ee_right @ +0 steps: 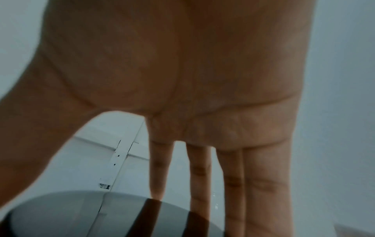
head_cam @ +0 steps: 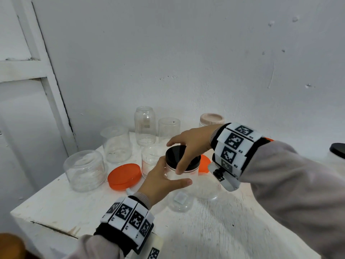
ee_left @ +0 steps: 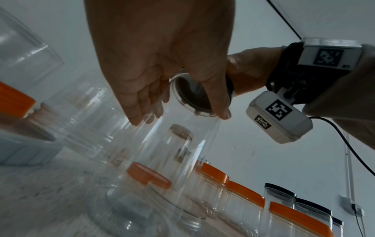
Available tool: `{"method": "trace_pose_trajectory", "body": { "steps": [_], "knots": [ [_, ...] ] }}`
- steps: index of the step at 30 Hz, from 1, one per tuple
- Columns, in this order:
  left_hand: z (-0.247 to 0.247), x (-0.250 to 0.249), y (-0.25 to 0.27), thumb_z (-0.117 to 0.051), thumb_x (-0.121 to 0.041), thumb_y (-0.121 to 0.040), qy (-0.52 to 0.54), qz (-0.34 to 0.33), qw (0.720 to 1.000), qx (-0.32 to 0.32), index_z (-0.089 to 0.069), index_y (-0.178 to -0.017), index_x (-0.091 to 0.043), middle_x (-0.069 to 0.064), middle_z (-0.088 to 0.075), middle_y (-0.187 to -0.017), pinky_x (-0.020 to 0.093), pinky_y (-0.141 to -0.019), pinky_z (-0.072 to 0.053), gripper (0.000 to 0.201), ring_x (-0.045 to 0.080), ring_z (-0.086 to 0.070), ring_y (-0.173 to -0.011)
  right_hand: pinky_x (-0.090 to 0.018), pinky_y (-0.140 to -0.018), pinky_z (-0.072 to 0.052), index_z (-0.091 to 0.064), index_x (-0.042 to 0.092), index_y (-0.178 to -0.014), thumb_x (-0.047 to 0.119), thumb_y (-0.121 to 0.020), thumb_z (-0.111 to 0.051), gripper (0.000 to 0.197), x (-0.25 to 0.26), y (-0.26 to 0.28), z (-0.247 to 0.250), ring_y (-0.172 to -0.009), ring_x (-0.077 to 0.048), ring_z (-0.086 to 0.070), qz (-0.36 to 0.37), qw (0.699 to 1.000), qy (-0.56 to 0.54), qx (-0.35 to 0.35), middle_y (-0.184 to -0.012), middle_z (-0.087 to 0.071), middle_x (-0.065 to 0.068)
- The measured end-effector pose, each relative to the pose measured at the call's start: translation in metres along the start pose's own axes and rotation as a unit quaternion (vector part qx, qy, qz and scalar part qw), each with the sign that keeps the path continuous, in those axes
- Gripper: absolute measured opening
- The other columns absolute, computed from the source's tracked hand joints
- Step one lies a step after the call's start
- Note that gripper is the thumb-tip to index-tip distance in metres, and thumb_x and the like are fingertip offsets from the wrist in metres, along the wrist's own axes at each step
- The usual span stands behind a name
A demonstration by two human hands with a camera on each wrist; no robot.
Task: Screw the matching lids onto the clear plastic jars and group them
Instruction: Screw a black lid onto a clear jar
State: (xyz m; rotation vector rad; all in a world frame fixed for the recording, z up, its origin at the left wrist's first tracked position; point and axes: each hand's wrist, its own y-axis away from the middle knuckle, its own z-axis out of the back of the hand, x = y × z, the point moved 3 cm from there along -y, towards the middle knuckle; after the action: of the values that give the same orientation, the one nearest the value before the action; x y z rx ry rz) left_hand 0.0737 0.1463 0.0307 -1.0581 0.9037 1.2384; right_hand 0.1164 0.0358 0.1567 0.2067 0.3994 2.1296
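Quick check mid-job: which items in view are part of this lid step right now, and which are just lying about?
In play:
- black lid, under the right hand
- clear jar beneath it, held by the left hand

Lying about:
- loose orange lid
- open jars behind
- capped beige-lidded jar at the back
- white table

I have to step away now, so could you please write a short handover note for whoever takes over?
Left hand grips the clear jar, held above the table. Right hand holds the black lid on its mouth; tightness cannot be told.
Done: capped jars grouped to the right.
Left: finish this lid, then several open jars at the back; one loose orange lid lies there.
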Motion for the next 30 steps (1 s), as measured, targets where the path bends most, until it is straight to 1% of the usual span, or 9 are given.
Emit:
{"method": "trace_pose_trajectory", "body": {
  "steps": [2, 8, 11, 17, 21, 23, 26, 28, 30],
  "knots": [
    [-0.0003, -0.0001, -0.0005, -0.085, -0.031, -0.066, 0.006, 0.001, 1.0, -0.002, -0.037, -0.124, -0.039, -0.027, -0.051, -0.115, 0.009, -0.076, -0.038, 0.076, -0.012, -0.047, -0.103, -0.036, -0.099, -0.041, -0.033, 0.047, -0.14, 0.057, -0.067, -0.076, 0.086, -0.0009, 0.0007, -0.0001, -0.122, -0.013, -0.042, 0.011, 1.0, 0.005, 0.007, -0.138, -0.038, 0.015],
    [-0.0012, 0.0006, -0.0007, -0.085, -0.032, -0.067, 0.008, 0.001, 1.0, 0.001, -0.039, -0.127, -0.038, -0.027, -0.051, -0.118, 0.01, -0.079, -0.038, 0.076, -0.011, -0.046, -0.107, -0.03, -0.072, -0.051, -0.048, 0.036, -0.128, 0.071, -0.063, -0.07, 0.077, -0.0004, -0.003, -0.0032, -0.065, 0.0, -0.051, -0.01, 0.999, -0.011, -0.049, -0.093, -0.049, 0.016],
    [-0.0006, 0.0011, -0.0007, -0.085, -0.035, -0.067, 0.003, 0.007, 1.0, 0.002, -0.039, -0.13, -0.037, -0.025, -0.05, -0.12, 0.017, -0.087, -0.037, 0.078, -0.002, -0.047, -0.113, -0.027, -0.064, -0.044, -0.048, 0.03, -0.125, 0.078, -0.064, -0.062, 0.079, 0.0005, -0.0037, -0.0066, -0.073, -0.006, -0.053, -0.025, 0.998, -0.002, -0.059, -0.095, -0.051, 0.011],
    [-0.0004, 0.0012, -0.002, -0.086, -0.033, -0.065, 0.009, -0.002, 1.0, -0.002, -0.038, -0.126, -0.037, -0.025, -0.052, -0.118, 0.01, -0.079, -0.038, 0.078, -0.009, -0.047, -0.109, -0.038, -0.099, -0.041, -0.03, 0.046, -0.142, 0.057, -0.067, -0.076, 0.089, -0.0021, -0.0016, -0.0044, -0.127, -0.016, -0.041, 0.004, 1.0, 0.002, 0.005, -0.139, -0.038, 0.013],
    [-0.001, 0.0023, -0.0023, -0.086, -0.034, -0.065, 0.006, -0.003, 1.0, -0.003, -0.038, -0.125, -0.039, -0.028, -0.051, -0.116, 0.009, -0.079, -0.037, 0.077, -0.012, -0.046, -0.106, -0.037, -0.099, -0.042, -0.038, 0.046, -0.138, 0.061, -0.064, -0.076, 0.085, -0.0036, -0.002, -0.0025, -0.122, -0.012, -0.044, 0.014, 1.0, -0.002, -0.019, -0.137, -0.04, 0.016],
    [-0.0013, 0.0033, -0.0019, -0.086, -0.035, -0.065, 0.004, -0.002, 1.0, -0.001, -0.038, -0.126, -0.04, -0.028, -0.051, -0.117, 0.01, -0.08, -0.036, 0.078, -0.011, -0.046, -0.107, -0.032, -0.085, -0.049, -0.045, 0.038, -0.134, 0.069, -0.063, -0.073, 0.083, -0.0015, -0.0026, -0.0039, -0.097, -0.008, -0.055, 0.002, 0.999, -0.004, -0.034, -0.123, -0.05, 0.013],
    [-0.0011, 0.0048, -0.0022, -0.086, -0.035, -0.066, 0.004, 0.002, 1.0, -0.001, -0.039, -0.126, -0.039, -0.024, -0.052, -0.121, 0.017, -0.088, -0.037, 0.076, 0.0, -0.048, -0.115, -0.024, -0.058, -0.043, -0.053, 0.026, -0.121, 0.079, -0.063, -0.063, 0.079, 0.0027, -0.0048, -0.0072, -0.067, -0.004, -0.055, -0.025, 0.997, -0.001, -0.068, -0.095, -0.057, 0.01],
    [-0.001, 0.0045, -0.0019, -0.086, -0.036, -0.066, 0.002, 0.002, 1.0, 0.0, -0.04, -0.125, -0.04, -0.025, -0.052, -0.12, 0.017, -0.089, -0.037, 0.075, -0.001, -0.048, -0.115, -0.025, -0.063, -0.043, -0.05, 0.026, -0.124, 0.08, -0.064, -0.061, 0.082, 0.0012, -0.004, -0.0072, -0.075, -0.005, -0.056, -0.03, 0.998, 0.0, -0.058, -0.105, -0.058, 0.008],
    [-0.0006, 0.0035, -0.0011, -0.086, -0.036, -0.065, 0.0, -0.003, 1.0, -0.003, -0.039, -0.123, -0.041, -0.029, -0.051, -0.115, 0.01, -0.081, -0.037, 0.074, -0.009, -0.049, -0.107, -0.031, -0.086, -0.044, -0.038, 0.035, -0.139, 0.073, -0.066, -0.066, 0.087, -0.0021, -0.002, -0.0059, -0.106, -0.01, -0.053, -0.019, 1.0, -0.002, -0.019, -0.133, -0.049, 0.009]
  ]
}}
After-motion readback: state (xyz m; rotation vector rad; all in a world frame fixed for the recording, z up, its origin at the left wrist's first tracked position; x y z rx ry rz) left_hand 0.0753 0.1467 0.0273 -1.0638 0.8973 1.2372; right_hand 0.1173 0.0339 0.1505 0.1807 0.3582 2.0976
